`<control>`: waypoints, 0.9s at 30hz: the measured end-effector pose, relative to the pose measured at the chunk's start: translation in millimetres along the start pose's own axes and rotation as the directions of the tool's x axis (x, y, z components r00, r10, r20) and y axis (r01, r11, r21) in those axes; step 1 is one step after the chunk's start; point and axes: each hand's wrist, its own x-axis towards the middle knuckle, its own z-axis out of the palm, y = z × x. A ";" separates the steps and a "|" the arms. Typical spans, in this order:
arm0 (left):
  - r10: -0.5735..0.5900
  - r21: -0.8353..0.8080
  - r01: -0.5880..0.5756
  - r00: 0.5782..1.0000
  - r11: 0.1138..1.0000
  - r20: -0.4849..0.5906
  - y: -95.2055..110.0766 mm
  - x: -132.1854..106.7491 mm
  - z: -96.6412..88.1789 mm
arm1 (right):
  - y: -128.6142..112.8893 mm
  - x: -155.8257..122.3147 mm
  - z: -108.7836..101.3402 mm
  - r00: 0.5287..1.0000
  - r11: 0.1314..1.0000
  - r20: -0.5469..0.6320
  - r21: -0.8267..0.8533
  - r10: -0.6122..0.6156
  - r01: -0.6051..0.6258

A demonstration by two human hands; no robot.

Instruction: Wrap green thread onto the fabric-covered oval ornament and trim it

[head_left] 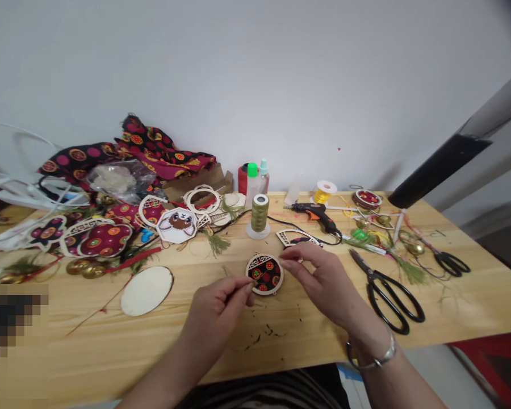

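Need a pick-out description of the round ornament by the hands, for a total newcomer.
On the wooden table, find the left hand and the right hand. The round ornament is between their fingers. Its pale rim and lattice top frame black fabric with bright flowers, unlike the plain oval disc to its left.

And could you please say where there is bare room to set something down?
The table is bare between the white oval, left forearm and front edge. Another, nearly bare, lies before the small scissors, right of the large scissors. Patterned fabric and ornaments crowd the back left; the round ornament and right hand, the middle.
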 end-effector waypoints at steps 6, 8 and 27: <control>-0.223 -0.243 0.229 0.973 0.943 0.052 -4.9 2.3 -2.7 | 32.7 -18.0 -22.2 0.989 0.966 -0.133 -0.240 0.067 -0.098; -0.279 -0.341 0.286 0.958 0.896 0.071 -10.3 2.6 -2.3 | 44.6 -28.0 -33.2 0.983 0.901 -0.169 -0.413 0.067 -0.132; -0.419 -0.624 0.355 0.907 0.696 0.049 -13.3 3.7 -0.2 | 93.8 -84.6 -72.9 0.826 0.354 -0.176 -0.841 0.536 -0.409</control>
